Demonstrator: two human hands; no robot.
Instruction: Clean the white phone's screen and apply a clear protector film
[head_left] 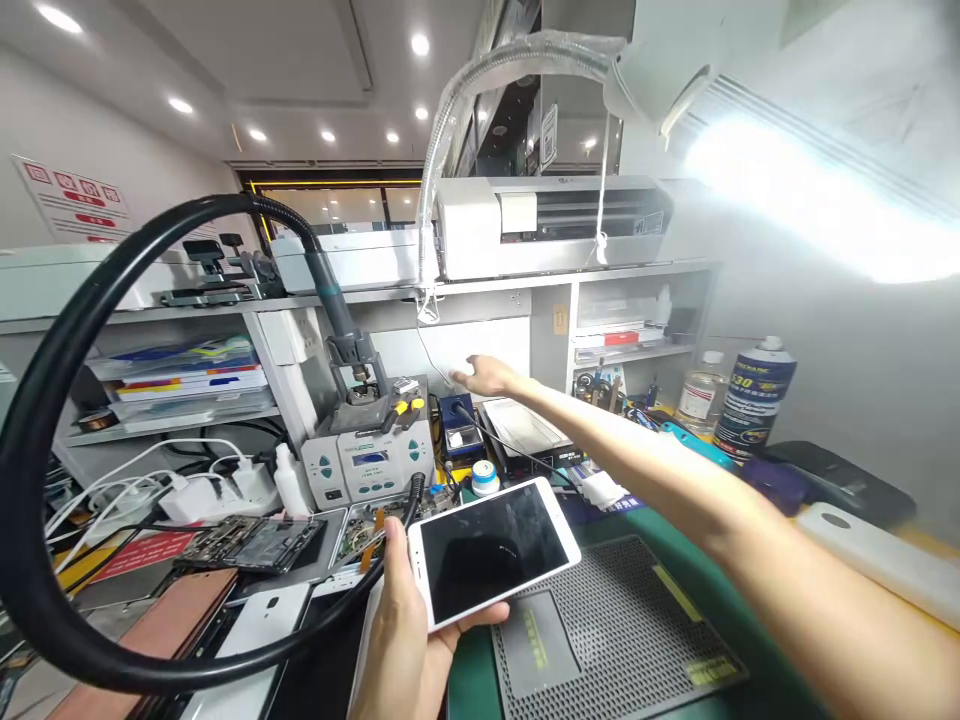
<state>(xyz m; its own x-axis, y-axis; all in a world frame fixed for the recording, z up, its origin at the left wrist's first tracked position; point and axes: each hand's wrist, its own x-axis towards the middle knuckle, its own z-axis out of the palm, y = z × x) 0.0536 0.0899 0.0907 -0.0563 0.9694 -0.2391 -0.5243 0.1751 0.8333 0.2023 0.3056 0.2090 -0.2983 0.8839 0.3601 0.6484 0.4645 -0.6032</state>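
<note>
My left hand (420, 620) grips a white smartphone (495, 550) along its left end, thumb on the near edge and fingers underneath. The phone lies sideways, its dark screen tilted up toward me, with a small faint mark on it. My right arm is stretched far across the bench. At the back, my right hand (486, 376) is in front of a white panel (480, 340), fingers pointing left and apart. A thin cable (431, 358) runs down close to its fingertips; whether they touch cannot be made out. Below that hand sits a soldering iron stand (459, 430).
A hot air station (371, 460) stands left of centre, its thick black hose (45, 560) looping across the left foreground. A perforated grey pad (622, 620) lies on the green mat. Phone parts (255, 540) crowd the left. A spray can (754, 400) and bright lamp (795, 190) are at right.
</note>
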